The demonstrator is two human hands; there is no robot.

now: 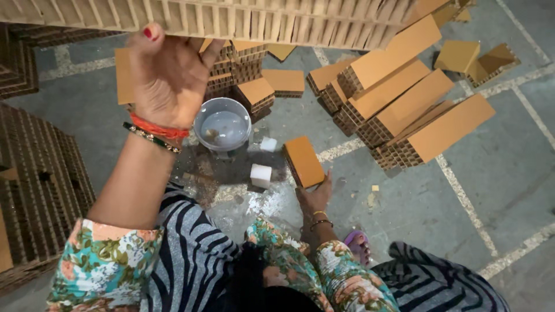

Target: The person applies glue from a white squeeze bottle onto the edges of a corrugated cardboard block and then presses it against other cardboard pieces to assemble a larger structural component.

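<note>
My left hand (169,75) is raised high and grips the lower edge of a large honeycomb cardboard slab (243,20) that spans the top of the view. Down on the floor, my right hand (315,196) holds the near end of a small orange-faced cardboard block (303,160), which stands tilted on the grey floor. A red thread and a bangle circle the left wrist.
A grey bowl (222,124) with pale liquid sits between the hands, with two white cubes (261,174) beside it. Long orange-faced honeycomb blocks (410,110) are piled at the right, smaller ones (254,92) behind the bowl. Stacked honeycomb sheets (34,179) rise at the left.
</note>
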